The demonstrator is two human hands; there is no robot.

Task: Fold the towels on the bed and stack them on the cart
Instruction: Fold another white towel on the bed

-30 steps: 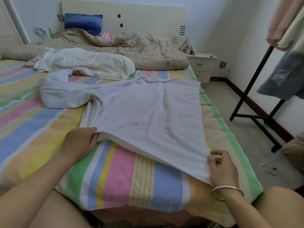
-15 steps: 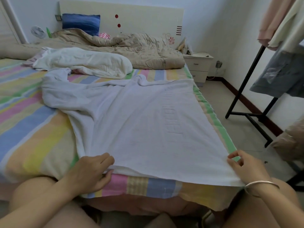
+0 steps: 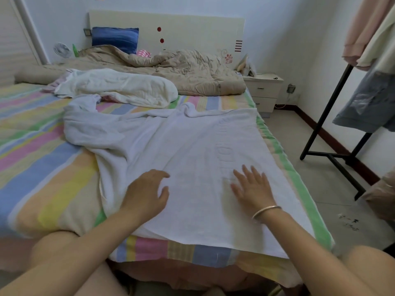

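Note:
A large white towel (image 3: pixel 192 150) lies spread over the near right part of the striped bed (image 3: pixel 38 159), its far left end still bunched and wrinkled. My left hand (image 3: pixel 147 193) hovers over or rests on the towel's near middle, fingers loosely spread. My right hand (image 3: pixel 252 189), with a silver bracelet on the wrist, lies flat on the towel with straight fingers. A second, cream-white towel (image 3: pixel 119 88) lies crumpled farther back. No cart is in view.
A beige quilt (image 3: pixel 175 71) and a blue pillow (image 3: pixel 115 38) sit at the headboard. A white nightstand (image 3: pixel 265 90) stands right of the bed. A black clothes rack (image 3: pixel 333 124) with hanging garments stands on the tiled floor at the right.
Both hands let go of the towel's near corners and moved forward onto its middle. The towel's near edge now lies on the bed's edge.

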